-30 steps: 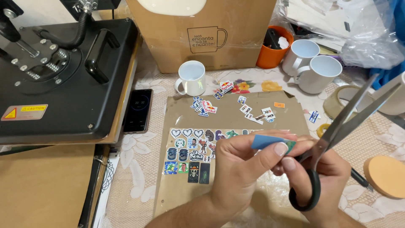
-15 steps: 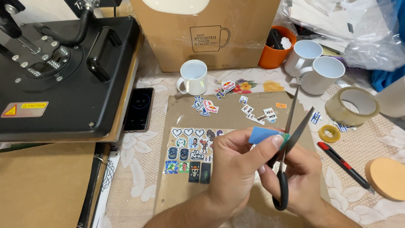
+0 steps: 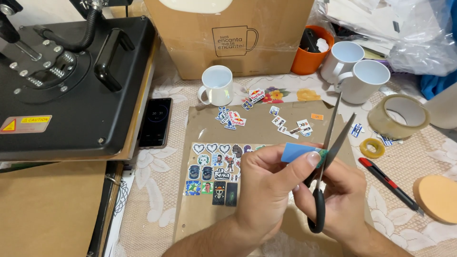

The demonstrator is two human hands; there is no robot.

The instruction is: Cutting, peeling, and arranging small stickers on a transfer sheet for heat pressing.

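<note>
The left hand (image 3: 266, 190) pinches a small blue sticker strip (image 3: 297, 151) between thumb and fingers, holding it up over the brown paper sheet (image 3: 257, 128) that lies on the desk (image 3: 157, 200). How much of the strip there is I cannot tell, since the fingers cover its lower part. The right hand (image 3: 342, 200) is closed through the black handles of the scissors (image 3: 328, 157), its fingers mostly tucked behind the left hand. The blades are parted, tips up, and the strip's right end sits between them.

Under the hands lies a sheet of printed stickers (image 3: 214, 173); its right side is hidden by the left hand. Loose cut stickers (image 3: 285, 124) are scattered farther up the brown paper. A white mug (image 3: 216, 85) stands just beyond the paper's top edge, in front of a cardboard box (image 3: 228, 38) whose top is cut off. Two more white mugs (image 3: 357, 71) stand to the right, near an orange cup (image 3: 312, 50). A roll of clear tape (image 3: 399, 116), a small yellow roll (image 3: 372, 148) and a red utility knife (image 3: 390, 183) lie right of the paper. A black heat press (image 3: 71, 81) fills the left side, a phone (image 3: 155, 123) just beside it.
</note>
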